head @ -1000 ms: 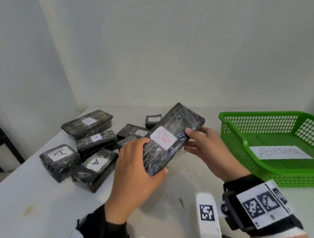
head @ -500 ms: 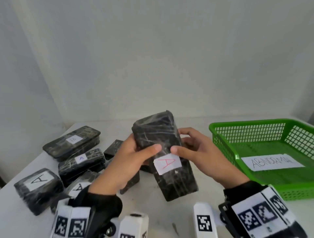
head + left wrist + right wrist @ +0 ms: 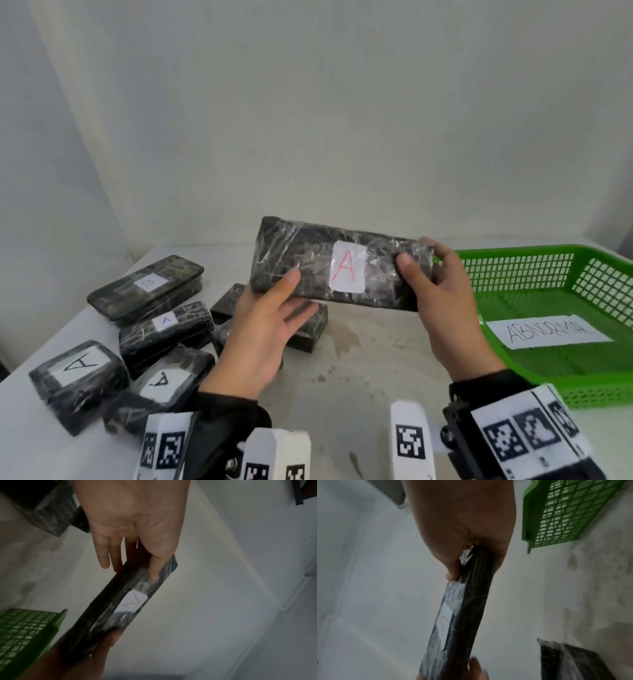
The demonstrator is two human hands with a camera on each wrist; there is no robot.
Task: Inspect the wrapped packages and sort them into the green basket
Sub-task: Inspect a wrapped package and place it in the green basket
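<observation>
I hold one long black plastic-wrapped package (image 3: 308, 270) level above the table, its white label with a red A facing me. My left hand (image 3: 284, 298) pinches its left end, thumb on the front and fingers behind. My right hand (image 3: 416, 281) grips the right end, fingers wrapped round the edge. The left wrist view shows the left hand (image 3: 150, 566) with its thumb on the package (image 3: 109, 618). In the right wrist view the right hand (image 3: 462, 563) clamps the package (image 3: 467, 615) edge-on. The green basket (image 3: 513, 251) stands at the right, holding only a paper marked ABNORMAL (image 3: 548, 330).
Several wrapped packages lie at the left: one labelled B (image 3: 147, 286), one with a small blue A (image 3: 166, 329), two with black A labels (image 3: 77, 380) (image 3: 161, 383). Smaller ones sit behind my left hand. A white wall rises behind the table (image 3: 359, 359).
The package was turned from a steep tilt to level and lifted higher. My left hand moved to its left end and my right hand to its right end.
</observation>
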